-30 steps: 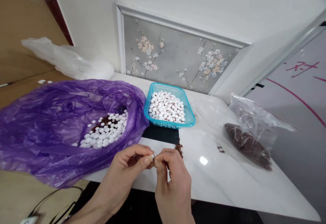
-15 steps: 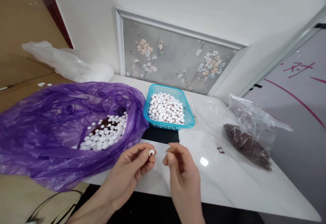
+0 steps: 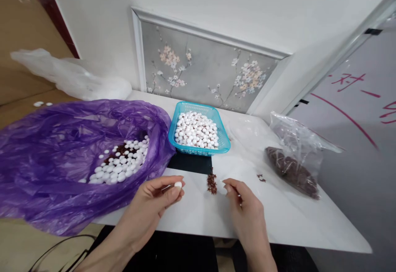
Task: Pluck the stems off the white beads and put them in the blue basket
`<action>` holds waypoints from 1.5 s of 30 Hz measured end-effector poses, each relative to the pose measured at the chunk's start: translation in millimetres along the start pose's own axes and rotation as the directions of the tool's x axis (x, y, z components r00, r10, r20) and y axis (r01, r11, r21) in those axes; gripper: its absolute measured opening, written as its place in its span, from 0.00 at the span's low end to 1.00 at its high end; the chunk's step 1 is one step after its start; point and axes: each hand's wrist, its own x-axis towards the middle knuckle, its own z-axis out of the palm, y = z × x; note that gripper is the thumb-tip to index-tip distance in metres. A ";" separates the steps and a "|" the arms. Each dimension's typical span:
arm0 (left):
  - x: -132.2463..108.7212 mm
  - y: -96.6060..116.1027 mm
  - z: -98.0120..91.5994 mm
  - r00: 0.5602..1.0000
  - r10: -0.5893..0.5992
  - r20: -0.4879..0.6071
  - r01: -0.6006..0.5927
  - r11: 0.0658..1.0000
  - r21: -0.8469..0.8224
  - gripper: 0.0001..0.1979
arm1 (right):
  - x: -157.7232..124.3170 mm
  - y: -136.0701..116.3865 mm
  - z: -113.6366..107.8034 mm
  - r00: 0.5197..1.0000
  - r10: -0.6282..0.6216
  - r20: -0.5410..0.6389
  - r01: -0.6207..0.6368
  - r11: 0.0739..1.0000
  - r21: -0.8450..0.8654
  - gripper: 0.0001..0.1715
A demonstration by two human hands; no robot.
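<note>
Between the thumb and fingers of my left hand is a small white ball, above the white table's front part. My right hand has its thumb and index finger pinched together beside a small pile of reddish-brown bits; what it holds, if anything, is too small to make out. Behind the hands stands a blue basket full of white balls with brown bits among them. To the left, an open purple bag contains more white balls and brown bits.
A clear bag of brown material lies at the right of the white table. A black flat item is under the basket's front edge. A whitish plastic bag is at the back left, and a whiteboard stands right.
My right hand has moved right, away from my left, and the brown pile between them has come into view. The ball in my left hand now shows a plain white side. The view has shifted slightly.
</note>
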 end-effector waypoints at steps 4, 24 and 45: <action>-0.5 -0.6 0.8 0.999 0.045 -0.005 -0.044 0.997 0.060 0.08 | -4.5 -7.8 4.7 0.995 -0.045 0.087 0.044 0.999 0.014 0.13; 53.8 45.1 44.3 0.837 0.508 0.204 -0.544 0.729 0.416 0.26 | -22.6 7.8 38.4 0.977 -0.195 -0.081 0.181 0.972 -0.147 0.19; 32.6 94.1 -96.4 0.878 0.410 0.246 -0.262 -0.018 0.965 0.11 | -25.6 -0.4 36.6 0.979 -0.180 -0.093 0.180 0.984 -0.006 0.17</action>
